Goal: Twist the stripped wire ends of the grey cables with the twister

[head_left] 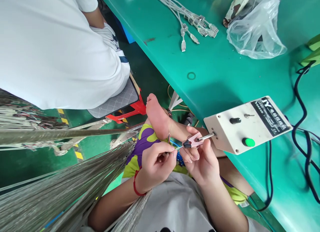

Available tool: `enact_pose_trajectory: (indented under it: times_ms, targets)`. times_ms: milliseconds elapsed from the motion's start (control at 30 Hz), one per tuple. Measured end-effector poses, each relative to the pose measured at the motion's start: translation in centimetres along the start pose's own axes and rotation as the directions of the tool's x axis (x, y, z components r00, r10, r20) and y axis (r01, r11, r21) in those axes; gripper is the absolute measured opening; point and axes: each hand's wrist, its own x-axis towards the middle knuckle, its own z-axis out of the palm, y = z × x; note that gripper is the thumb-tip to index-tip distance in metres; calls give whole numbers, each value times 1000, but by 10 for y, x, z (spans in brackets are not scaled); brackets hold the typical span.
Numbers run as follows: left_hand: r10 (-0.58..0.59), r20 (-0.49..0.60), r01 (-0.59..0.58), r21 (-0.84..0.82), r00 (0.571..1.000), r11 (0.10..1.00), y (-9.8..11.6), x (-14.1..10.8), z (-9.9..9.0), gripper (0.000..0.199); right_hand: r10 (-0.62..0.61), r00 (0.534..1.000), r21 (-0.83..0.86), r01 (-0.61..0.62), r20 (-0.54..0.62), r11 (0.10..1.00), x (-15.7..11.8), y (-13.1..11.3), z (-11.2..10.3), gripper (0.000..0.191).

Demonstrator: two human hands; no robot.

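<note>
My left hand is closed in a pinch on the end of a thin wire, left of a pink clip with black tips. The clip sits on a metal shaft that comes out of a beige machine box with a black knob and a green button. Around and below the clip is my right hand, its fingers curled with the thumb up beside the clip. The wire reaches the clip's black tips. Whether my right fingers press the clip is hard to tell.
USB cables and a clear plastic bag lie on the green table. Black cords run at the right. A bundle of grey cables hangs at the left. A person in a white shirt sits on a red stool.
</note>
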Motion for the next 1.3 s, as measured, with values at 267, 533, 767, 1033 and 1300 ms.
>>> enact_pose_trajectory:
  times_ms: [267,533,767,1033,1300]
  targets:
    - [17,-25,-17,-28,1000,999,1,5,3,7,-64,997,15,65,-48,998,6,17,2,47]
    - [-7,15,8,-76,1000,997,-1,7,8,9,-73,994,8,73,-78,997,6,18,2,46]
    - [-8,30,11,-89,1000,996,-2,7,10,15,-80,996,83,84,-43,993,5,15,3,37]
    - [3,24,-2,-48,1000,999,1,11,10,15,-77,994,-16,76,-76,997,6,19,-6,56]
    - [12,59,-6,-110,998,994,-1,9,7,11,-359,887,-821,424,291,383,-62,-30,-35,26]
